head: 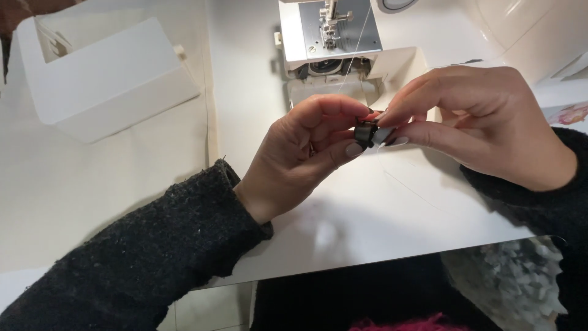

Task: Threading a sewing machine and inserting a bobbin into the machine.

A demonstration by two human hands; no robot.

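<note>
Head view, looking down on a white table (110, 202) that fills most of the frame. At the top stands a white sewing machine (465, 30), its metal needle plate (343, 30) in view and the bobbin compartment (327, 66) below it standing open. To the upper left lies a detached white accessory box (104, 73) (the machine's removable extension piece, resting on the table well apart from the machine). Both forearms enter from the bottom corners in black knitted sleeves (153, 257). The left hand (300, 162) and the right hand (490, 122) meet in front of the machine, above the table. Between them is a small dark bobbin case (366, 133), pinched between the left thumb and fingertips; the right thumb and forefinger close narrowly on its other side, touching it. A fine thread (355, 52) runs from the pinched fingers up toward the needle area; whether it passes through the case cannot be told.
</note>
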